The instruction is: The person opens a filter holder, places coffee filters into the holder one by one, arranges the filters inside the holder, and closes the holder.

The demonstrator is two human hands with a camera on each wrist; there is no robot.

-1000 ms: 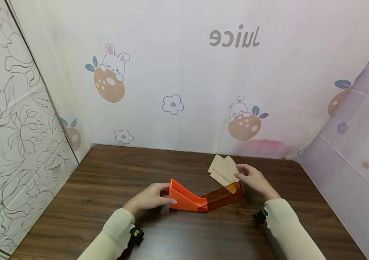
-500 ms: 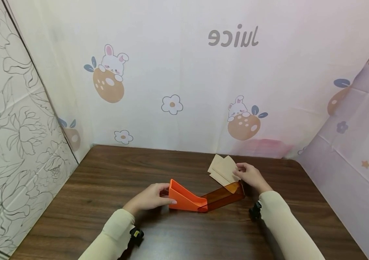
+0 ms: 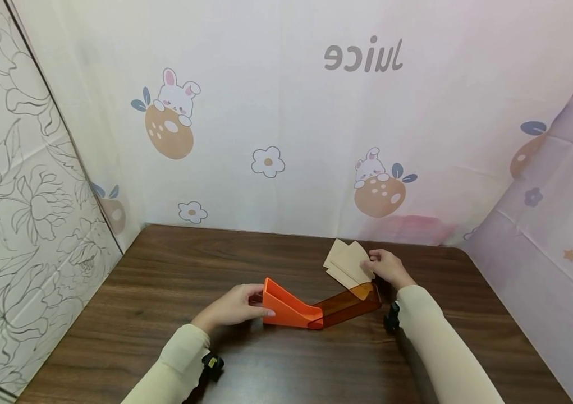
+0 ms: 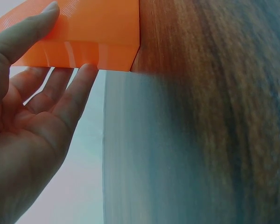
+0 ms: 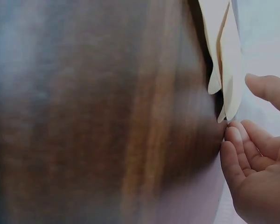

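An orange box [image 3: 288,310] with a slanted top stands on the table, its translucent amber lid [image 3: 347,307] swung out to the right. My left hand [image 3: 235,304] grips the box's tall left end. In the left wrist view its thumb [image 4: 35,30] lies on one face and the fingers reach the narrow end. Behind the lid lie several tan coffee filter papers [image 3: 348,262], loosely overlapped. My right hand [image 3: 388,268] is at their right edge. In the right wrist view its thumb [image 5: 266,88] stands apart from the fingers, beside the papers' edge [image 5: 231,70]; no pinch shows.
The dark wood table [image 3: 205,252] meets a printed curtain [image 3: 276,112] along its back edge. More patterned cloth hangs at the right. A white flower-patterned panel [image 3: 23,196] rises on the left. A small black camera [image 3: 391,317] sits at my right wrist.
My right hand has shifted slightly left and away from me, its fingers coming lower over the right edge of the papers. The left hand, box and lid have stayed put.
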